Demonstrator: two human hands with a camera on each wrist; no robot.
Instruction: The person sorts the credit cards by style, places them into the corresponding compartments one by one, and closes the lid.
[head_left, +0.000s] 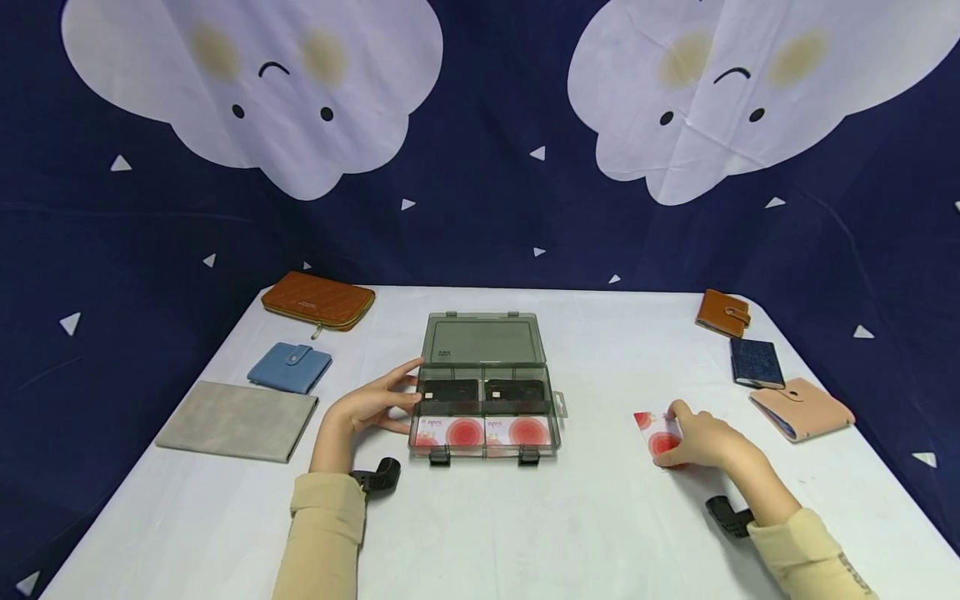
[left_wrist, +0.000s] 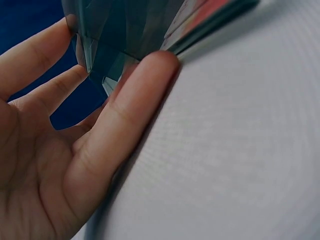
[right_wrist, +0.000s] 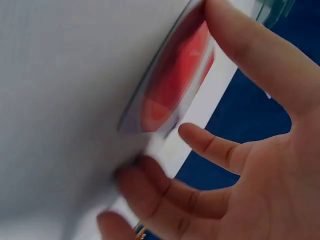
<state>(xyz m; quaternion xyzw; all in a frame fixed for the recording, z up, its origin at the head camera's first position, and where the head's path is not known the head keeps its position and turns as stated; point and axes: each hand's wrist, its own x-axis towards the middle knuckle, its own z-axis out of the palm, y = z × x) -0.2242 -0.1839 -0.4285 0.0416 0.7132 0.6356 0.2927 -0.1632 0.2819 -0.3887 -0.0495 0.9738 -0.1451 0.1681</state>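
A translucent grey-green plastic box (head_left: 552,429) lies with its lid (head_left: 483,342) raised at the back. Black cards (head_left: 450,391) fill its two rear compartments, and white cards with red circles (head_left: 522,431) its two front ones. My left hand (head_left: 371,404) touches the box's left side with spread fingers; in the left wrist view the thumb (left_wrist: 130,110) lies along its lower edge. Over to the right, my right hand (head_left: 701,440) pinches a red-and-white card (head_left: 660,439) between thumb and fingers, close over the table. The thumb is at one end of this card (right_wrist: 175,75) in the right wrist view.
On the left lie a brown zip wallet (head_left: 318,300), a blue wallet (head_left: 289,367) and a grey wallet (head_left: 238,420). The right side has a brown snap wallet (head_left: 723,313), a dark blue card holder (head_left: 756,363) and a peach card holder (head_left: 802,409). A dark cloud-print curtain (head_left: 495,208) hangs behind.
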